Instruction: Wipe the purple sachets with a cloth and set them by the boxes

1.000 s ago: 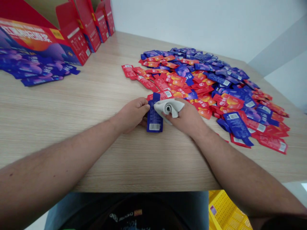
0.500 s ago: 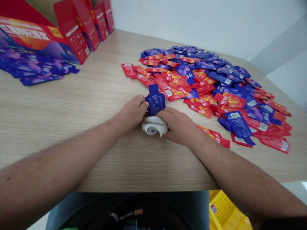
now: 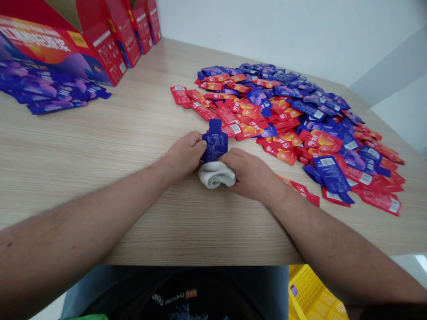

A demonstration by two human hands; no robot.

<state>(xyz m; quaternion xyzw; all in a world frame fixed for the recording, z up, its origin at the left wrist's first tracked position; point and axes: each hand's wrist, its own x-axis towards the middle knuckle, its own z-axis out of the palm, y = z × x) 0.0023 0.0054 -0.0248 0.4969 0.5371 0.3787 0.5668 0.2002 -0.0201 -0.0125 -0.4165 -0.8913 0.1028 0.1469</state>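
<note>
A blue sachet (image 3: 215,144) with a narrow neck pointing away from me stands between my hands, its printed back facing me. My left hand (image 3: 187,153) pinches its left edge between thumb and fingers. In my right hand (image 3: 248,173) is a rolled white cloth (image 3: 216,174), pressed close to the sachet's lower right side. Whether the right fingers also grip the sachet is hidden. Just beyond and to the right spreads a big pile of red sachets (image 3: 245,106) and blue ones.
Red cartons (image 3: 111,55) stand in a row at the far left, the nearest one open-topped. Several blue-purple sachets (image 3: 56,91) lie before it. A pale wall (image 3: 267,31) rises behind the wooden table (image 3: 140,115). Below its edge at right is a yellow basket (image 3: 316,293).
The rolled cloth has turned and shifted slightly right against the sachet. Both hands keep nearly the same place, and the view has moved a little.
</note>
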